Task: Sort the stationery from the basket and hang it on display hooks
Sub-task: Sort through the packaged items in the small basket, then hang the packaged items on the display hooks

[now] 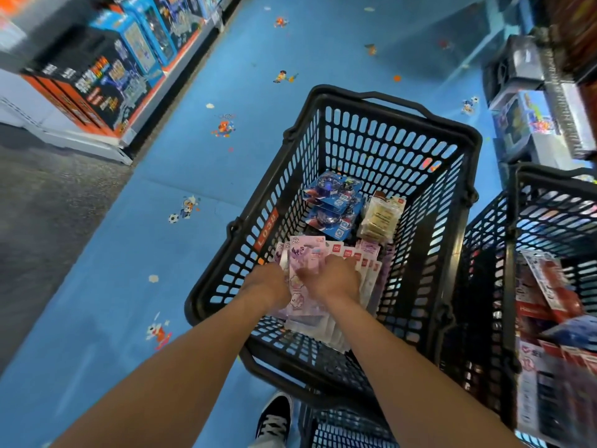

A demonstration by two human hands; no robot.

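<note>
Pink carded packs (298,250), fanned in the near-left corner of the basket (458,127), sit under left hand (268,282) and right hand (336,279). Blur hides whether either grip is closed. Lifted loosely, they could splay and drop.

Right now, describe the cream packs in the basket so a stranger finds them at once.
Find the black mesh basket with the orange L038 tag. At its far end two bundles lie side by side; the cream packs are the right one. They are plain beige, unlike the blue blister packs beside them and the pink cards nearer.
</note>
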